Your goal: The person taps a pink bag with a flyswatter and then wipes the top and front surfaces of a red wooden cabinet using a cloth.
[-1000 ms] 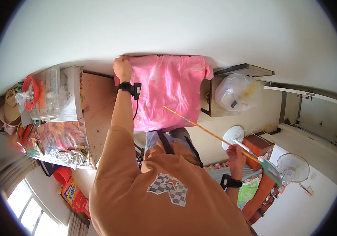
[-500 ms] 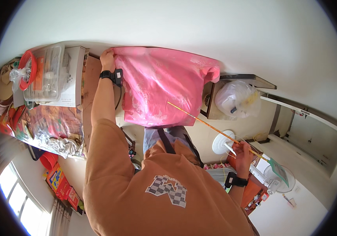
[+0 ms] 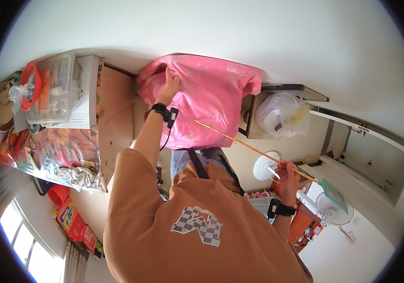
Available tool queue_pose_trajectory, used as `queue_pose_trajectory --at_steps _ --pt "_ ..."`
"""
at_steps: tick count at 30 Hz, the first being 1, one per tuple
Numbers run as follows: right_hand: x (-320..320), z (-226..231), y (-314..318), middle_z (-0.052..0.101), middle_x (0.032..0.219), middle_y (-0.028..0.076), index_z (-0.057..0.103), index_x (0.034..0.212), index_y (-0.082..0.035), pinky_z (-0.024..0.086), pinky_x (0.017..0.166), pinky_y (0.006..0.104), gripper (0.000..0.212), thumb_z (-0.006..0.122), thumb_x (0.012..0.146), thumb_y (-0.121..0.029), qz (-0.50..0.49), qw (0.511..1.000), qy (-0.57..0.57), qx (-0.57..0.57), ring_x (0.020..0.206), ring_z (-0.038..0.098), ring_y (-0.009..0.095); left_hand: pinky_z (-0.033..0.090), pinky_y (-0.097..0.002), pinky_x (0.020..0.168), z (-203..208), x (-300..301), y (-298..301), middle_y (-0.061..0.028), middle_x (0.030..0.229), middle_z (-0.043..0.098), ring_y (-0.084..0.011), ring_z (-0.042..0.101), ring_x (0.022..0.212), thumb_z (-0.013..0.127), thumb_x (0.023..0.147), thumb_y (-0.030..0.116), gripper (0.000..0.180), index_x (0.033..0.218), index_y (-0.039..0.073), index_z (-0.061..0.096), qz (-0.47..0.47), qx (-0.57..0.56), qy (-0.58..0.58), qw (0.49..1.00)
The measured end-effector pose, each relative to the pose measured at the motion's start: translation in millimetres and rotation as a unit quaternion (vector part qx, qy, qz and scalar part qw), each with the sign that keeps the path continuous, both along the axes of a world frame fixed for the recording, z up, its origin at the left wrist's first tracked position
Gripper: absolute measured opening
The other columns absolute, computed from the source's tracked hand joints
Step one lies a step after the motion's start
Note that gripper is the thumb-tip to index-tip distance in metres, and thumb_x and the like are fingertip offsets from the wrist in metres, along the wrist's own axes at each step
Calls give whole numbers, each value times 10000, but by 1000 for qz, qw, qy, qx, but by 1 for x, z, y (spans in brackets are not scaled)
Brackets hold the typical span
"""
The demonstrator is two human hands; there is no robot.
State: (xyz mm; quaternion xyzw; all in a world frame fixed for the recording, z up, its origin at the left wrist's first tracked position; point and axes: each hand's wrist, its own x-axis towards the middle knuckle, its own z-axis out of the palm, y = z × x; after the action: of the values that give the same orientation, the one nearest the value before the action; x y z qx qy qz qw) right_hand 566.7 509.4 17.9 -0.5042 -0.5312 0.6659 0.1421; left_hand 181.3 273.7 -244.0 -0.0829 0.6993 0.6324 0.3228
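Note:
A pink cloth (image 3: 211,101) with pale patches drapes over something against the wall in front of me; what it covers is hidden. My left hand (image 3: 170,85) lies on its upper left part, fingers apart, near the folded edge. At the right, my right hand (image 3: 288,178) is closed around the thin orange-yellow handle of a fly swatter (image 3: 254,150). Its flat green head (image 3: 334,195) points away to the lower right, while the bare end of the handle reaches across in front of the cloth.
Left of the cloth stands a wooden table (image 3: 115,113) carrying a clear plastic box (image 3: 60,89), a red ring-shaped item (image 3: 36,87) and crumpled gloves (image 3: 74,178). On the right are a stuffed white plastic bag (image 3: 275,115) and a white fan (image 3: 336,210).
My left hand has moved right from the cloth's upper left corner onto its surface. The cloth's left edge is now drawn inward and bunched. The right hand still holds the fly swatter.

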Motion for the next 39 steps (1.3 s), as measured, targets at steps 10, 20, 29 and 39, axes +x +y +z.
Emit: queue_pose_trajectory --at_steps 10,20,29,39 --pt "40 8 -5 643 895 119 559 1074 6 508 732 290 223 523 931 -161 -58 998 13 16 796 625 178 428 -436 880 -83 87 -74 -288 1070 587 -427 556 1025 399 903 376 435 1108 23 550 -81 -228 25 970" --pt "39 4 27 591 827 55 584 988 -7 459 680 231 168 566 903 -151 -94 991 89 13 782 562 129 455 -414 892 -106 150 -124 -217 1042 637 -377 594 1004 492 805 226 373 1114 64 623 5 -247 43 968" --pt "17 -7 48 614 831 64 579 1028 -6 501 679 268 171 533 924 -133 26 996 73 44 751 587 132 486 -373 626 -99 190 -164 -85 810 634 -213 614 694 552 815 201 204 947 65 629 177 -116 -151 966" --pt "138 -35 50 594 778 66 578 982 12 493 649 268 182 542 921 -155 -54 991 120 31 702 570 131 468 -340 563 -72 316 -158 -73 874 631 -187 630 727 549 853 257 257 1056 102 579 42 -96 -289 952"
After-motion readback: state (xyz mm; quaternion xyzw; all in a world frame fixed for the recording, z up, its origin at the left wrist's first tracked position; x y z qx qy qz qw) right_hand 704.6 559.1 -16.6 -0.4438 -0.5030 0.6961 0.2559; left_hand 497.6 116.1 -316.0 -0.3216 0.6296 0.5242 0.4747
